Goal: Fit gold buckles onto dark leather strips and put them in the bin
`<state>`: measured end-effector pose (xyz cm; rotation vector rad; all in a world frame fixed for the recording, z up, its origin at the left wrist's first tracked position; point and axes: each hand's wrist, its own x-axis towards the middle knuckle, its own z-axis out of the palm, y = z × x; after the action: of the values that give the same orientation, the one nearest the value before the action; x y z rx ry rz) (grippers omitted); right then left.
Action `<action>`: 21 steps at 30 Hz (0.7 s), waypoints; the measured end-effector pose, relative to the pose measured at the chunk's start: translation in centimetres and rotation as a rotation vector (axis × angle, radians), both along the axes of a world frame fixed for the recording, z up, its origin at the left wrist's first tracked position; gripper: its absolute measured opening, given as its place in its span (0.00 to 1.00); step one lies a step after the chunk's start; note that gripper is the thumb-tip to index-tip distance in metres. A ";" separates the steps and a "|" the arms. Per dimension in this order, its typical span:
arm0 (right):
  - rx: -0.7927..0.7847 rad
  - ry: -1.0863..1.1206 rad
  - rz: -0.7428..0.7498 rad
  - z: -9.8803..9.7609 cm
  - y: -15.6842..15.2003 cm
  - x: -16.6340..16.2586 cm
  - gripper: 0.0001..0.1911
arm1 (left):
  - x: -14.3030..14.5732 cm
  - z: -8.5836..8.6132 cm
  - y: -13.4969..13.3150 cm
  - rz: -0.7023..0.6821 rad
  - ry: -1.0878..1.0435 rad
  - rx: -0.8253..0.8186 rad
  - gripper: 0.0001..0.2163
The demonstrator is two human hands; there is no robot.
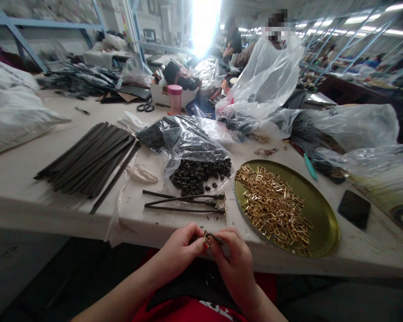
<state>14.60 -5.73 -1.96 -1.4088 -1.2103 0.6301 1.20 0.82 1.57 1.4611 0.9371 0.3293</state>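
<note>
My left hand (181, 250) and my right hand (233, 259) meet just below the table's front edge, fingers pinched together on a small gold buckle (206, 239) with a dark strap end (216, 238) running through it. On the table right above lie three finished dark straps (184, 202) with buckles at their right ends. A round gold tray (322, 210) full of gold buckles (275, 205) sits to the right. A heap of small dark loops (201, 172) spills from a clear bag. A stack of long dark straps (90, 158) lies to the left.
A black phone (354, 208) lies right of the tray. Clear plastic bags (352, 125), a pink cup (174, 98), scissors (145, 107) and a box crowd the far side. White sacks (10, 112) sit at the left. Another person works behind a plastic bag (265, 80).
</note>
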 end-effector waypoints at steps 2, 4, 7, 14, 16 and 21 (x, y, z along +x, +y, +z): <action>-0.166 0.259 0.052 0.5 0.4 0.0 0.07 | 0.0 0.2 0.1 -0.004 0.010 -0.042 0.10; -0.309 0.510 0.138 0.8 0.9 -0.1 0.10 | 0.1 0.3 0.2 0.007 0.021 -0.087 0.11; -0.357 0.586 0.183 0.7 1.2 -0.1 0.12 | 0.1 0.2 0.2 0.027 0.027 -0.114 0.10; -0.005 -0.104 0.094 0.7 0.3 0.2 0.03 | 0.0 -0.1 0.0 0.082 0.000 -0.066 0.09; 0.008 -0.036 0.179 1.5 0.0 0.5 0.07 | -0.1 0.3 0.0 0.076 0.021 -0.086 0.08; -0.180 0.283 0.300 2.8 0.1 1.3 0.11 | -0.3 1.0 -0.2 0.033 0.047 -0.154 0.07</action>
<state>15.92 -5.66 0.89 -1.2408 -1.1665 1.1321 0.93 0.60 2.59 1.3184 1.0027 0.2425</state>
